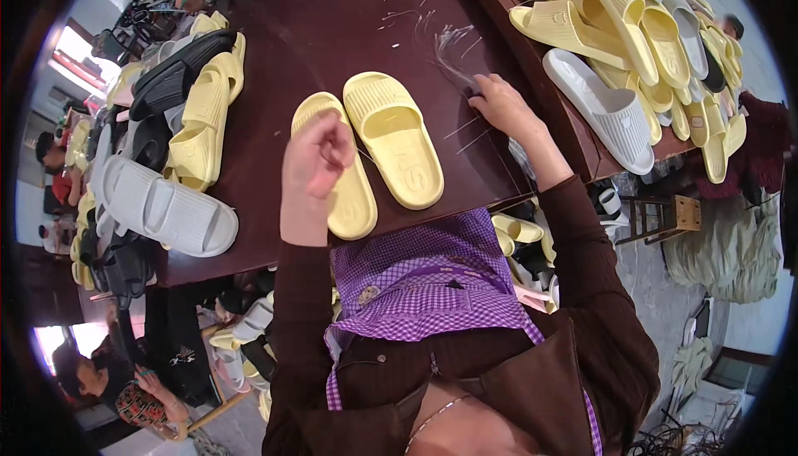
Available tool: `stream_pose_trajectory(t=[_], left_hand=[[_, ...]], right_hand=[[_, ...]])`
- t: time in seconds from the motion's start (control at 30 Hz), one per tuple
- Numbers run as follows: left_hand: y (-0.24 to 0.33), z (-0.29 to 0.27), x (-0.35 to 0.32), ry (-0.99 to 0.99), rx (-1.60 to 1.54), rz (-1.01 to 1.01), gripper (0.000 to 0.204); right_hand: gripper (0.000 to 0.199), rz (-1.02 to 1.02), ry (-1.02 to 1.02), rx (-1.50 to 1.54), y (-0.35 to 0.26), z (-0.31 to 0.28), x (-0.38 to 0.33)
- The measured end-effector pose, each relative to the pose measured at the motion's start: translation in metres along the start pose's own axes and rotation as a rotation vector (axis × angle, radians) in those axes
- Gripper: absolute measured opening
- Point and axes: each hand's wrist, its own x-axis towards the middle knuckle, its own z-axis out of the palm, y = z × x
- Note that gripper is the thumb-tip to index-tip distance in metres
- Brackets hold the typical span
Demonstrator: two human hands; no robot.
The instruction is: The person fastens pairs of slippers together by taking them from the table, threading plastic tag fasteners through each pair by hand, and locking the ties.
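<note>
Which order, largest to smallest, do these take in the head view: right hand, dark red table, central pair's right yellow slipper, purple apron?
Dark red table
Purple apron
Right yellow slipper
Right hand

I'm watching from afar as two yellow slippers (pixel 395 144) are lying side by side on the dark red bench (pixel 316 32). The left grip (pixel 317 155), fingers curled, is covering part of the left slipper (pixel 353 207); I'm not making out contact. The right grip (pixel 502 105) is sitting near loose pale threads (pixel 450 50). Mixed slippers (pixel 170 202) are crowding both sides, and a purple checked apron (pixel 416 277) is hanging at the near edge
</note>
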Motion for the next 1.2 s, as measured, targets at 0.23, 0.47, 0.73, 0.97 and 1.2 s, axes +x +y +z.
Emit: stream_pose_trajectory(t=[0.23,0.47,0.73,0.97,1.2], left_hand=[[-0.032,0.008,-0.029,-0.089,0.047,-0.153,0.009],[-0.037,0.006,-0.043,-0.116,0.041,-0.163,0.009],[-0.048,0.017,-0.048,-0.085,0.068,-0.183,0.009],[-0.055,0.035,-0.065,-0.122,0.162,-0.314,0.011],[-0.034,0.019,-0.089,-0.299,-0.025,-0.289,0.015]], right_hand=[[0.032,-0.169,0.203,-0.049,-0.013,0.007,-0.024],[0.029,-0.075,0.333,-0.047,0.021,-0.016,-0.06],[0.029,-0.212,0.273,0.285,-0.034,-0.06,-0.067],[0.033,-0.81,0.249,0.261,-0.13,-0.052,-0.065],[0.028,-0.873,0.141,0.245,-0.131,-0.041,-0.058]])
